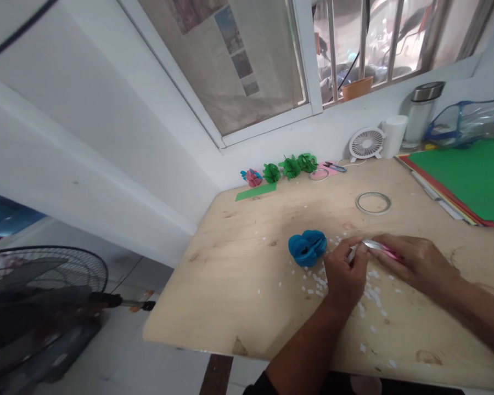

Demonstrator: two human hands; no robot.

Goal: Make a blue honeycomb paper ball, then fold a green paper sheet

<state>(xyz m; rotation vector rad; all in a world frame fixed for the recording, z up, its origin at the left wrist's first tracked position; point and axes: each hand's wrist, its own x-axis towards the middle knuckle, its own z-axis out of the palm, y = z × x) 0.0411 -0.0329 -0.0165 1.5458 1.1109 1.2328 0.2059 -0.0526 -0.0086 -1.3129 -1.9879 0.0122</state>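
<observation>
My right hand point(415, 263) is closed round a slim pink utility knife point(389, 252), its silvery end pointing left toward my other hand. With thumb and fingers pinched, my left hand point(346, 274) holds a small pale strip point(351, 254), mostly hidden by the fingers. Both hands meet just above the table. A blue paper flower point(307, 248) with rounded petals lies just left of my left hand. Small white paper bits point(372, 293) are scattered under and around the hands.
A roll of tape point(372, 193) lies beyond my hands. Green paper flowers point(291, 167), a pink-and-blue one point(253, 177) and scissors point(335, 167) line the wall. A small white fan point(366, 144), a bottle point(423, 112) and coloured sheets point(465, 175) are at the right.
</observation>
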